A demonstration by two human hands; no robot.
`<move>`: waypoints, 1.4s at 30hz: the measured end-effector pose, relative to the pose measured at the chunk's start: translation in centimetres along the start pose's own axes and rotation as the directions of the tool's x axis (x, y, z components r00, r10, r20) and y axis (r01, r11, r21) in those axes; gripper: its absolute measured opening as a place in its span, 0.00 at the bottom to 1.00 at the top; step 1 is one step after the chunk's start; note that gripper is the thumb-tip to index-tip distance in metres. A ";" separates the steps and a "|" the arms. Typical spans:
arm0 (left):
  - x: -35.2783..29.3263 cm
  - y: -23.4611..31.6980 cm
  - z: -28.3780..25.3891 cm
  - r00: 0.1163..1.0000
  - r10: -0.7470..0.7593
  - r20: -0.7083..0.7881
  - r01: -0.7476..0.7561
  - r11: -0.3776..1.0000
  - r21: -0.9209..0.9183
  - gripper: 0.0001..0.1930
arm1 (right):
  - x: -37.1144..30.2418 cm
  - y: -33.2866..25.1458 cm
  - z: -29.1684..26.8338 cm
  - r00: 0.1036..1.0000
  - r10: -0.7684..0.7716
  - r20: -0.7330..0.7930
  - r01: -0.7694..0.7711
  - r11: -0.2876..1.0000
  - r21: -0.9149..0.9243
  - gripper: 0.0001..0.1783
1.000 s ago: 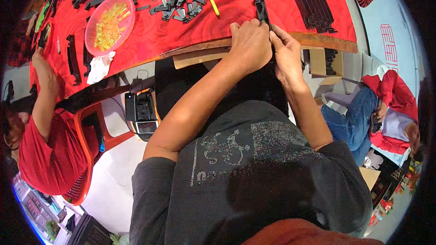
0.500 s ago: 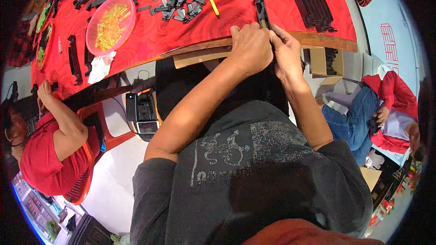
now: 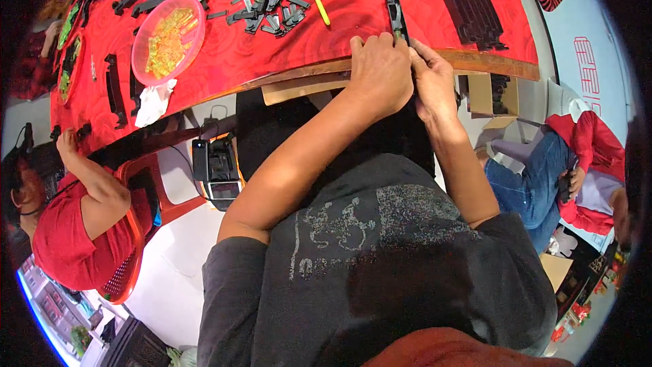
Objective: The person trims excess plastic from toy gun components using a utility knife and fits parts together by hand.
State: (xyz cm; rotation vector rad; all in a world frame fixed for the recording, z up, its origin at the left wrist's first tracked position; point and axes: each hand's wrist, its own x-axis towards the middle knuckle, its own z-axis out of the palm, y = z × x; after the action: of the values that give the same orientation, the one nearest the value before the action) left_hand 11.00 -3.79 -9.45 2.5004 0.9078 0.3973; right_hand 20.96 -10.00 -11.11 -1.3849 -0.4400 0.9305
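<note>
Both hands are at the table's front edge, gripping a long black plastic part (image 3: 392, 5). Its far end points away from me over the red cloth, and its near end is hidden by my fingers. My left hand (image 3: 382, 73) is closed over the top of the part, knuckles up. Against its right side, my right hand (image 3: 435, 85) holds on with thumb and fingers. Something small and greenish shows inside the part just beyond my left knuckles. Nearest beyond my hands lies a yellow-handled screwdriver-like tool (image 3: 321, 8).
On the red-covered table are a pink basket (image 3: 140, 54) of yellow-orange pieces, a pile of small black clips (image 3: 272, 8) and a row of long black parts (image 3: 467, 8). A cardboard box (image 3: 481, 95) stands below the edge. People in red sit at left (image 3: 81, 231) and right (image 3: 591, 149).
My hands stay closed on the black part, with the left knuckles shifted very slightly. The whole view has moved a little. At right, the seated person's hand has shifted on a dark object.
</note>
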 end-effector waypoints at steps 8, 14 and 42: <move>0.6 0.0 0.2 0.998 0.036 -0.057 -0.037 0.999 -0.017 0.13 | -0.3 -0.4 0.1 1.000 0.011 0.012 -0.011 1.000 0.010 0.17; 1.1 -0.2 0.5 0.999 -0.004 -0.032 0.004 1.000 -0.008 0.15 | -0.3 -0.4 0.2 0.999 0.010 0.033 -0.010 1.000 -0.010 0.18; -0.2 -0.1 0.1 0.995 -0.018 -0.099 0.017 1.000 -0.016 0.15 | 0.1 0.4 0.2 1.000 0.010 0.018 -0.011 1.000 0.011 0.16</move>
State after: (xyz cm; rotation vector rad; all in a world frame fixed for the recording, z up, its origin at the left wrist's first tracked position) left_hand 10.85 -3.90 -9.57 2.4760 0.9606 0.5250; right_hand 20.79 -9.83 -11.45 -1.3710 -0.4412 0.9533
